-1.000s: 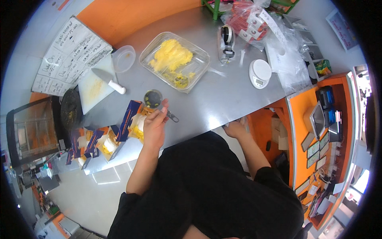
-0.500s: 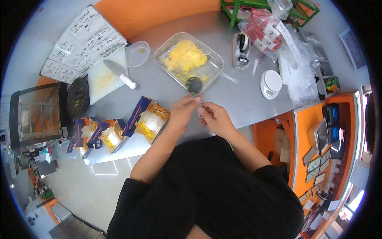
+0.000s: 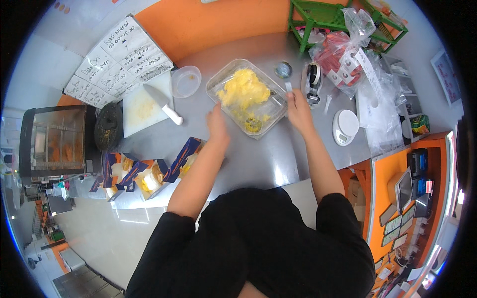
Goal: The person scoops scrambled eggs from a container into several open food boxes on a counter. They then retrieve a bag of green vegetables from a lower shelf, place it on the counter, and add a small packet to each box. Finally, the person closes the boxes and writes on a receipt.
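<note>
A clear rectangular container [image 3: 275, 120] of yellow food sits in the middle of the steel counter [image 3: 258, 159]. My left hand [image 3: 217, 120] rests against its near left edge, fingers apart. My right hand [image 3: 298, 103] is at the container's right side, closed on the handle of a small metal scoop [image 3: 284, 71] whose round bowl points away from me, above the counter beyond the container.
A white cutting board [image 3: 141, 111] with a white-handled knife [image 3: 164, 105] and a clear tub [image 3: 186, 82] lie to the left. Open blue-and-orange boxes [image 3: 149, 174] line the near left edge. A tape dispenser [image 3: 313, 79], a small white scale [image 3: 345, 126], plastic bags [image 3: 357, 54] and a green rack [image 3: 318, 15] stand right.
The scoop passed from my left hand to my right and now sits beyond the container. My left hand moved from the boxes to the container's near edge.
</note>
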The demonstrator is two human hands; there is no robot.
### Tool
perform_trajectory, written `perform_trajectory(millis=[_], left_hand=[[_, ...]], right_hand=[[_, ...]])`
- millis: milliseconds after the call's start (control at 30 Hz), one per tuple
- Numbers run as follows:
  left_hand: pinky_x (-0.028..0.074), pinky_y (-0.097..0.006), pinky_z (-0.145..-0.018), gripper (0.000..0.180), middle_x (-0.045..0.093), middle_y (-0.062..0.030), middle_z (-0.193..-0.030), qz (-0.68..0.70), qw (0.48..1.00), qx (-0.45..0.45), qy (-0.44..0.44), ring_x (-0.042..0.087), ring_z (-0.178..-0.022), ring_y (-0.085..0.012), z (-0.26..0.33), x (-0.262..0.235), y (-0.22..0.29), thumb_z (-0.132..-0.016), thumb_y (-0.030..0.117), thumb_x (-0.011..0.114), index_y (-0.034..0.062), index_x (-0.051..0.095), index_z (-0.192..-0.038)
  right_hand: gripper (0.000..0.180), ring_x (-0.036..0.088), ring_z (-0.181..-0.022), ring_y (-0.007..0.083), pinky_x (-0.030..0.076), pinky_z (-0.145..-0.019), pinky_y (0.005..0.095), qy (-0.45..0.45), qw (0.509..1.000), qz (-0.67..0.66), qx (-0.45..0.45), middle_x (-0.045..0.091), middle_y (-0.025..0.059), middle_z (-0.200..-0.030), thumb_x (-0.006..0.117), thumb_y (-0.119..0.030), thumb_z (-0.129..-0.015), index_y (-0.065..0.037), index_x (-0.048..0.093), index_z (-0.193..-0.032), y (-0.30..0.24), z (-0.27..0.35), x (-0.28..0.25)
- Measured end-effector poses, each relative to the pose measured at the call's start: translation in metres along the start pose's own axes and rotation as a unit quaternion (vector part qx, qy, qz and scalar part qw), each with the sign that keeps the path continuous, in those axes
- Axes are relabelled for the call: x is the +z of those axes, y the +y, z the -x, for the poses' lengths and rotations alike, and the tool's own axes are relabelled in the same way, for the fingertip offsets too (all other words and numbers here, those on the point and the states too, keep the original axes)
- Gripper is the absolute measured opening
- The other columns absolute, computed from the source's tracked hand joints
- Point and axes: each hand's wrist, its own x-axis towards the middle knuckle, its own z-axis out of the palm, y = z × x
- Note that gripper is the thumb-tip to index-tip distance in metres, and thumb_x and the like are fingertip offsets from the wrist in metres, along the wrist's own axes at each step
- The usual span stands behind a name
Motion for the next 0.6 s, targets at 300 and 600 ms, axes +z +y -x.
perform_trajectory(millis=[300,600], left_hand=[[0.040,-0.043,-0.103,0.068,0.054,-0.0252,-0.134,-0.080,0.987,0.136,0.007,0.053,-0.121,-0.0386,-0.002,0.068,0.000,-0.103,0.051,0.036,-0.0079,0.049,-0.135],[0.032,-0.039,-0.107,0.073,0.047,-0.0191,-0.130,0.030,0.936,0.339,-0.093,0.045,-0.123,-0.0281,0.002,0.066,0.037,-0.104,0.059,0.025,-0.0032,0.030,-0.142]], right_hand=[[0.027,0.062,-0.095,0.0325,0.046,-0.088,0.0403,-0.074,0.994,0.026,0.077,0.064,0.0183,-0.098,0.041,-0.027,-0.104,-0.003,0.053,-0.111,0.075,-0.100,0.060],[0.029,0.053,-0.089,0.0195,0.042,-0.085,0.0326,0.184,0.976,-0.110,-0.034,0.056,0.0084,-0.094,0.044,-0.027,-0.106,-0.001,0.052,-0.116,0.019,-0.072,0.036]])
